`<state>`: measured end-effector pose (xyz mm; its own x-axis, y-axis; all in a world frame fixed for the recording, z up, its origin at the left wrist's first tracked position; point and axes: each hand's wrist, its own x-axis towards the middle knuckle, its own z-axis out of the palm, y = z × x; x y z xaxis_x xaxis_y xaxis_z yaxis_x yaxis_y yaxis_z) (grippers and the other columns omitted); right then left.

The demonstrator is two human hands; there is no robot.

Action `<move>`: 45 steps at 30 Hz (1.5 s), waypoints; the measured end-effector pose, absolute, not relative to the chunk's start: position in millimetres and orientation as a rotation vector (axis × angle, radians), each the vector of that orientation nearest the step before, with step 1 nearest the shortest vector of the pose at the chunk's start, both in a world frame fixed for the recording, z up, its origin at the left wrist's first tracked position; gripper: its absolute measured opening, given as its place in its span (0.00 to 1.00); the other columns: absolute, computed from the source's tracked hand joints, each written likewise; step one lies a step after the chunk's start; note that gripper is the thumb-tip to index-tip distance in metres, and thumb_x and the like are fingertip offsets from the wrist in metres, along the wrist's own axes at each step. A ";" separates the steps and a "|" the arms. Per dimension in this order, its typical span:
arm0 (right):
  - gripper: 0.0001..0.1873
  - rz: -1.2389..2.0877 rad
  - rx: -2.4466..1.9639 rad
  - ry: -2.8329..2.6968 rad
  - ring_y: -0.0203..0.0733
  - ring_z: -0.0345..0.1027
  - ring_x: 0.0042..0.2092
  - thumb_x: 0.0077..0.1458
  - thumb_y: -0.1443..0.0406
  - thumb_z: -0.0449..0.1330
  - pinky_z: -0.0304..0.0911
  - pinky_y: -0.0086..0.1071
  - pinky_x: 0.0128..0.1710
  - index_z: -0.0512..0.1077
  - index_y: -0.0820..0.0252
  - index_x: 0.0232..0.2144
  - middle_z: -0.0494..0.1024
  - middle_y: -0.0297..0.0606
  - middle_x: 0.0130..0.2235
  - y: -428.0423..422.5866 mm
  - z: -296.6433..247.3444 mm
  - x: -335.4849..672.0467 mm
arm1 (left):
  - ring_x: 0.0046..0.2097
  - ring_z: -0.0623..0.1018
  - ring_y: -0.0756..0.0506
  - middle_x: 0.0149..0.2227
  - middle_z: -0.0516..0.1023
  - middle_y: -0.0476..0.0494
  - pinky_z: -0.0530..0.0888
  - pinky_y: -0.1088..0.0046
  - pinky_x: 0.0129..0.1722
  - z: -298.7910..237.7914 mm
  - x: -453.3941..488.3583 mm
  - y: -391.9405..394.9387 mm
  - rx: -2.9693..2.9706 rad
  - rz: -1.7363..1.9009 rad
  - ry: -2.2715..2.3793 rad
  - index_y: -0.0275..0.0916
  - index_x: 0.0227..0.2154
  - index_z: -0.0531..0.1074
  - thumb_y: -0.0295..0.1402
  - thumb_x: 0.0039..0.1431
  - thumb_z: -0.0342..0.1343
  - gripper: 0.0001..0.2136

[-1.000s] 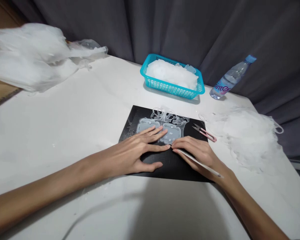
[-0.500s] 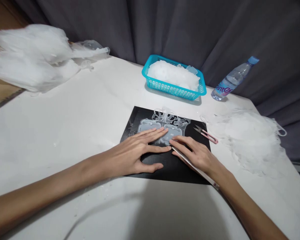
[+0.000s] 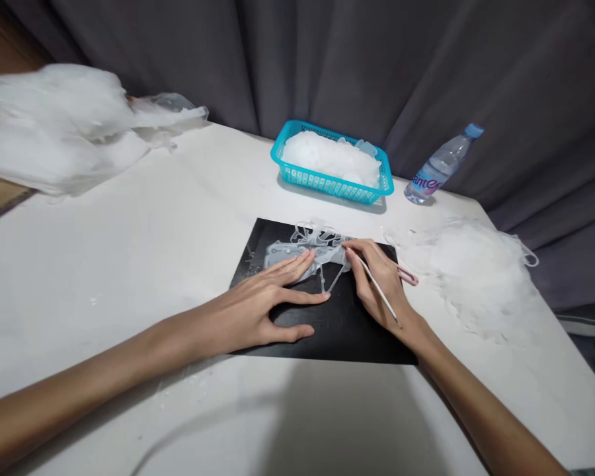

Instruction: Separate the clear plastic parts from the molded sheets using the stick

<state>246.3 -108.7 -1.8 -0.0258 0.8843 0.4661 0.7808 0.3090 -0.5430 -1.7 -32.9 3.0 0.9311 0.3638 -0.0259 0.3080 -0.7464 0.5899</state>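
Observation:
A translucent silicone-like sheet (image 3: 280,254) with rounded panels lies on the black mat (image 3: 297,324). My left hand (image 3: 272,291) rests flat with fingers spread, its fingertips pressing the sheet's near side. Closed around a slim white stick-like tool (image 3: 379,289), my right hand (image 3: 377,277) is at the sheet's right part. Its fingertips touch or nearly touch the sheet; the tool's tip is hidden there. A thin loose strip (image 3: 333,281) stretches in a V from the sheet down to my left index finger. Curly clear offcuts (image 3: 305,231) lie along the mat's far edge.
Pink-handled thread snips (image 3: 407,276) lie partly behind my right hand. Beyond the mat stands a turquoise basket (image 3: 327,190) of white translucent pieces, with a water bottle (image 3: 434,170) to its right. Filmy scraps (image 3: 480,277) are heaped at right; a plastic-wrapped bundle (image 3: 64,132) sits at far left.
My right hand has moved up and away, over the sheet's right part, with the tool. The sheet's right panel now looks disturbed, with a strip pulled out. My left hand stays on the sheet.

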 end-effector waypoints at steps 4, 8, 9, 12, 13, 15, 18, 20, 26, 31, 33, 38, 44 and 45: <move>0.09 0.224 -1.427 -1.917 0.46 0.74 0.52 0.73 0.66 0.52 0.70 0.42 0.56 0.70 0.56 0.52 0.78 0.44 0.49 -119.8 0.4 246.8 | 0.77 0.46 0.33 0.77 0.36 0.54 0.51 0.53 0.75 4.2 -2.9 -31.4 2.438 0.104 0.468 0.60 0.65 0.68 0.53 0.67 0.58 0.25; 0.11 0.088 -1.352 -2.024 0.48 0.74 0.52 0.72 0.68 0.54 0.71 0.44 0.54 0.69 0.57 0.54 0.79 0.47 0.50 -130.0 1.9 246.5 | 0.77 0.48 0.34 0.77 0.38 0.54 0.50 0.55 0.75 7.7 -4.0 -33.4 2.385 0.135 0.483 0.59 0.64 0.71 0.49 0.69 0.57 0.22; 0.12 0.038 -1.329 -2.045 0.48 0.74 0.51 0.72 0.68 0.55 0.71 0.44 0.53 0.69 0.58 0.55 0.79 0.48 0.50 -131.0 1.7 246.1 | 0.77 0.48 0.34 0.77 0.39 0.54 0.50 0.56 0.75 8.6 -4.3 -33.8 2.367 0.143 0.490 0.58 0.64 0.72 0.49 0.70 0.57 0.21; 0.15 -0.065 -1.249 -2.100 0.49 0.74 0.50 0.70 0.70 0.56 0.73 0.43 0.51 0.69 0.59 0.57 0.80 0.48 0.49 -131.6 0.3 244.4 | 0.76 0.54 0.36 0.77 0.48 0.50 0.54 0.58 0.74 11.9 -4.9 -33.5 2.260 0.175 0.531 0.51 0.56 0.80 0.49 0.71 0.55 0.18; 0.16 -0.080 -1.227 -2.112 0.49 0.74 0.50 0.70 0.70 0.57 0.73 0.43 0.50 0.69 0.60 0.58 0.80 0.48 0.49 -131.6 -0.1 243.7 | 0.74 0.60 0.37 0.75 0.56 0.47 0.57 0.58 0.73 13.1 -4.5 -32.8 2.208 0.217 0.561 0.48 0.51 0.81 0.49 0.71 0.55 0.17; 0.17 -0.096 -1.189 -2.129 0.49 0.75 0.49 0.69 0.71 0.58 0.74 0.42 0.49 0.69 0.61 0.58 0.81 0.48 0.48 -131.9 -0.7 242.3 | 0.66 0.73 0.38 0.67 0.72 0.41 0.66 0.60 0.67 15.5 -2.1 -30.2 2.114 0.341 0.641 0.42 0.45 0.80 0.48 0.72 0.53 0.17; 0.19 -0.116 -1.147 -2.139 0.48 0.76 0.47 0.68 0.72 0.59 0.75 0.41 0.48 0.69 0.61 0.60 0.81 0.48 0.47 -133.1 -2.1 240.1 | 0.52 0.79 0.41 0.51 0.81 0.41 0.73 0.62 0.56 19.7 6.0 -22.9 2.100 0.486 0.756 0.40 0.45 0.76 0.48 0.74 0.50 0.17; 0.21 -0.123 -1.133 -2.139 0.48 0.76 0.48 0.68 0.72 0.58 0.76 0.41 0.48 0.68 0.60 0.62 0.81 0.47 0.48 -134.0 -4.0 239.0 | 0.49 0.78 0.41 0.48 0.80 0.41 0.72 0.62 0.53 24.2 14.5 -15.2 2.186 0.487 0.771 0.40 0.46 0.74 0.48 0.74 0.48 0.17; 0.21 -0.228 -1.116 -2.172 0.48 0.76 0.48 0.69 0.72 0.58 0.76 0.40 0.49 0.68 0.61 0.62 0.82 0.46 0.49 -133.7 -10.1 237.4 | 0.49 0.76 0.40 0.46 0.79 0.40 0.66 0.62 0.56 41.0 47.9 15.9 2.537 0.214 0.478 0.39 0.47 0.75 0.45 0.75 0.47 0.17; 0.23 -0.321 -1.080 -2.194 0.47 0.76 0.47 0.68 0.72 0.59 0.76 0.39 0.49 0.67 0.63 0.63 0.84 0.46 0.48 -130.7 -9.7 243.1 | 0.51 0.75 0.38 0.48 0.77 0.37 0.67 0.65 0.53 45.1 62.8 25.0 2.583 -0.019 0.413 0.37 0.49 0.74 0.49 0.72 0.49 0.20; 0.26 -0.338 -1.084 -2.193 0.48 0.75 0.49 0.68 0.72 0.60 0.75 0.40 0.50 0.65 0.63 0.65 0.83 0.47 0.51 -130.6 -8.6 247.0 | 0.49 0.75 0.37 0.46 0.78 0.35 0.67 0.65 0.50 47.2 62.6 23.9 2.564 -0.071 0.495 0.35 0.48 0.73 0.49 0.71 0.49 0.21; 0.25 -0.089 -1.161 -2.140 0.49 0.73 0.50 0.69 0.70 0.58 0.74 0.44 0.51 0.66 0.56 0.65 0.81 0.45 0.53 -139.3 2.5 252.1 | 0.35 0.76 0.42 0.31 0.77 0.42 0.69 0.69 0.38 50.9 57.5 26.7 2.233 -0.157 0.569 0.36 0.32 0.76 0.55 0.68 0.51 0.25; 0.23 0.099 -1.398 -1.779 0.54 0.64 0.60 0.72 0.68 0.47 0.65 0.58 0.60 0.74 0.51 0.60 0.66 0.45 0.65 -149.5 13.6 255.3 | 0.54 0.77 0.40 0.53 0.80 0.42 0.72 0.70 0.52 50.6 51.7 34.0 1.883 0.000 0.465 0.39 0.51 0.77 0.51 0.66 0.59 0.21; 0.23 0.067 -1.423 -1.718 0.55 0.63 0.61 0.71 0.68 0.47 0.64 0.59 0.61 0.75 0.51 0.59 0.64 0.45 0.66 -148.3 11.9 256.0 | 0.56 0.76 0.40 0.55 0.79 0.42 0.71 0.69 0.53 50.7 51.1 34.5 1.840 0.009 0.481 0.40 0.52 0.76 0.50 0.66 0.60 0.21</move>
<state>256.0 -148.3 11.9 0.0427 0.8158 0.5767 0.7686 0.3420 -0.5407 51.1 34.5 50.7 0.9153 0.3289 -0.2327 0.3195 -0.2406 0.9165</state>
